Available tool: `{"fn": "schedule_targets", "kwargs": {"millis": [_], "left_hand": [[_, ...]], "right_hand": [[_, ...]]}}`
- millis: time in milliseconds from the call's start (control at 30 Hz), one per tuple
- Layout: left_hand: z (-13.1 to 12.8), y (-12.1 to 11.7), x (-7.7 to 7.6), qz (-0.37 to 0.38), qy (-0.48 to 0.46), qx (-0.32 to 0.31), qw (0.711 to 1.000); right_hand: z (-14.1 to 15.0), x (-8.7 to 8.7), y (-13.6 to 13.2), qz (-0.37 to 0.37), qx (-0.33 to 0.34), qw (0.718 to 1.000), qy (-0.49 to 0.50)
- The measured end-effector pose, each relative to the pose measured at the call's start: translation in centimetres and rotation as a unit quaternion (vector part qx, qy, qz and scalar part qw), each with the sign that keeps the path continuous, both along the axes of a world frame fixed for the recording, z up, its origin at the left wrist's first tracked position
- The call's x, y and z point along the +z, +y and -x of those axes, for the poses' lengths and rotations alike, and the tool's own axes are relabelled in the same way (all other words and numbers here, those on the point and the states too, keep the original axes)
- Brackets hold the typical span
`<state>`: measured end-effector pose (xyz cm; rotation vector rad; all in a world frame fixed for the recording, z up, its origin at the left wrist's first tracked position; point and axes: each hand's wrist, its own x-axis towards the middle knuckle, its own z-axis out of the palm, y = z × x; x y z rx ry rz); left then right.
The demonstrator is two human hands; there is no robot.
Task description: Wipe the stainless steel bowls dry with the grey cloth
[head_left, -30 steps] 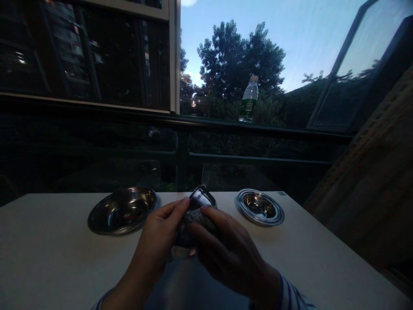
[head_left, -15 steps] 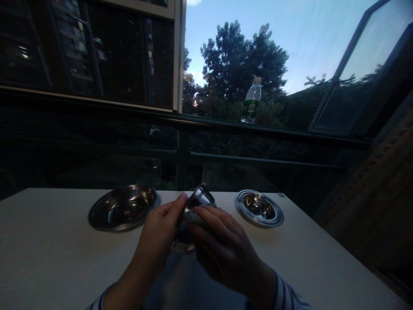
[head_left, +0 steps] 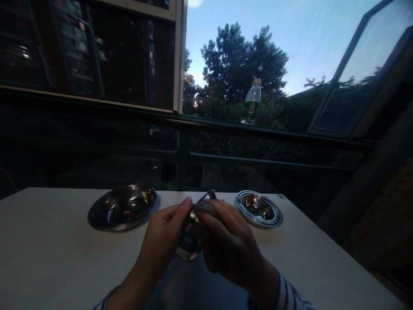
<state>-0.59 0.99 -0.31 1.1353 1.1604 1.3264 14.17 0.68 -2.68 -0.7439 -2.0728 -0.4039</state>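
Clutching a grey cloth (head_left: 208, 209), the right hand (head_left: 230, 243) has shifted toward the far rim of the metal dish (head_left: 191, 242) gripped by the left hand (head_left: 164, 232); wiping seems underway.

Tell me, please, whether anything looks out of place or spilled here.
The bottle looks oddly placed: it stands by the window, beyond the table, and appears to lean, though the lens may cause that. I see no spill; dimness may hide damage.
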Motion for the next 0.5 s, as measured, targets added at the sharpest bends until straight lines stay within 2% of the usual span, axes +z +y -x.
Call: {"fn": "schedule_targets", "kwargs": {"millis": [100,333,500], "left_hand": [[0.1,0.3,-0.2,0.000,0.008,-0.006,1.000],[0.2,0.4,-0.2,-0.003,0.003,-0.003,1.000],[0.1,0.2,-0.4,-0.002,0.026,-0.006,1.000]], "right_hand": [[-0.1,0.0,0.1,0.023,-0.028,0.999,0.019],[0.3,0.0,-0.5,0.016,0.019,0.999,-0.028],[-0.6,0.4,0.4,0.053,-0.047,0.996,0.053]]}}
